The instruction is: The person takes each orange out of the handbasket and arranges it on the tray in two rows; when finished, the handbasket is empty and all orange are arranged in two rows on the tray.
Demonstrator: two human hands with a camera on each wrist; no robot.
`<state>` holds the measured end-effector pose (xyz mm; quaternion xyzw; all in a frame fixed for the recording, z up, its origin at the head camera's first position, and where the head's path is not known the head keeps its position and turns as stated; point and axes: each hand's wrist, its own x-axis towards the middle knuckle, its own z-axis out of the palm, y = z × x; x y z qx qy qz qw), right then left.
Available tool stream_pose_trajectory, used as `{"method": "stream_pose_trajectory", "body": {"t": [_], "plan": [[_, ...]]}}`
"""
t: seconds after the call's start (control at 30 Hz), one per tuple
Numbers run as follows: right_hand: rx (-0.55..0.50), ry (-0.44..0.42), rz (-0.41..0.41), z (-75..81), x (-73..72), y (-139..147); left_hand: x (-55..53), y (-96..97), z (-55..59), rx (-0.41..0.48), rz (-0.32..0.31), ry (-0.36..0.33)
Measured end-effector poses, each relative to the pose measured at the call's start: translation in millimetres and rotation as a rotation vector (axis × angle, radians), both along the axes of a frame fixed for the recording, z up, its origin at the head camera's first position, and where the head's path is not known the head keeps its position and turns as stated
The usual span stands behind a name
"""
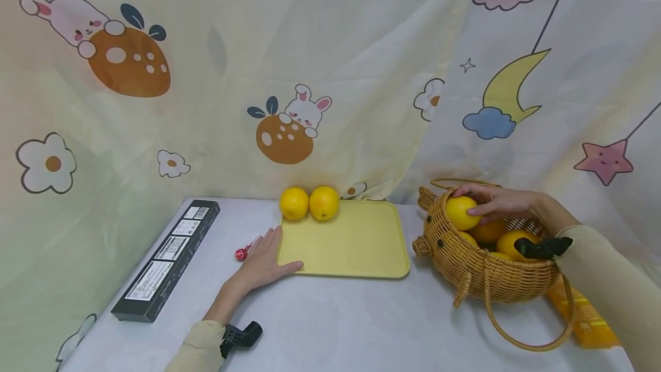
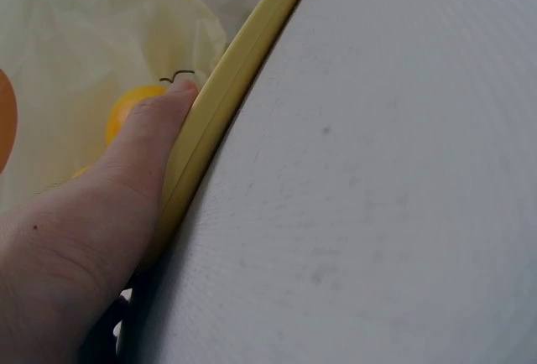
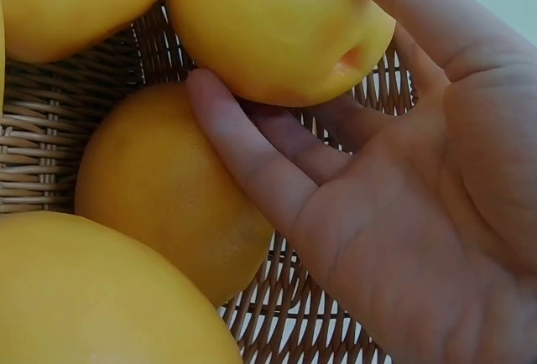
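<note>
At the basket's left end, my right hand (image 1: 498,201) grips a yellow orange (image 1: 461,213) between thumb and fingers. In the right wrist view the fingers curl under that orange (image 3: 277,28), and the little finger lies against a darker orange (image 3: 168,188) below. The wicker basket (image 1: 454,263), shaped like a pig, holds several oranges. My left hand (image 1: 263,263) lies with straight fingers at the left front corner of a yellow tray (image 1: 346,245), its thumb on the rim. Two yellow oranges (image 1: 294,203) sit side by side at the tray's back left corner.
A red-wrapped lollipop (image 1: 241,254) lies beside my left hand. Along the table's left side is a long black box (image 1: 165,263) with white labels. An orange packet (image 1: 588,314) lies partly under the basket's handle (image 1: 532,346). A printed cloth (image 1: 361,73) hangs behind.
</note>
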<state>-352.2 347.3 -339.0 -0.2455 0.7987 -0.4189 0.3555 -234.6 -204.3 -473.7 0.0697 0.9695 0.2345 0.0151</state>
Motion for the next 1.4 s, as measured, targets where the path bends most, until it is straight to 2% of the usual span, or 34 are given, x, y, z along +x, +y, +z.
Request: {"method": "stream_pose_trajectory", "body": {"t": [0.23, 0.47, 0.7, 0.93, 1.4], "plan": [[0.003, -0.021, 0.000, 1.0, 0.3, -2.9, 0.5, 0.4, 2.3, 0.005, 0.001, 0.007], [0.022, -0.063, -0.004, -0.3, 0.2, -1.4, -0.2, 0.5, -1.8, 0.007, -0.004, 0.007], [0.078, -0.045, -0.007, 0.5, -0.2, -5.9, 0.9, 0.7, -1.1, 0.008, -0.004, 0.011], [0.075, -0.061, -0.035, -0.7, -0.4, -8.3, -0.4, 0.1, -2.0, 0.004, -0.001, 0.008], [0.062, -0.057, -0.024, -0.1, 0.3, -6.6, -1.4, -0.5, -3.5, 0.000, 0.000, 0.010]]}}
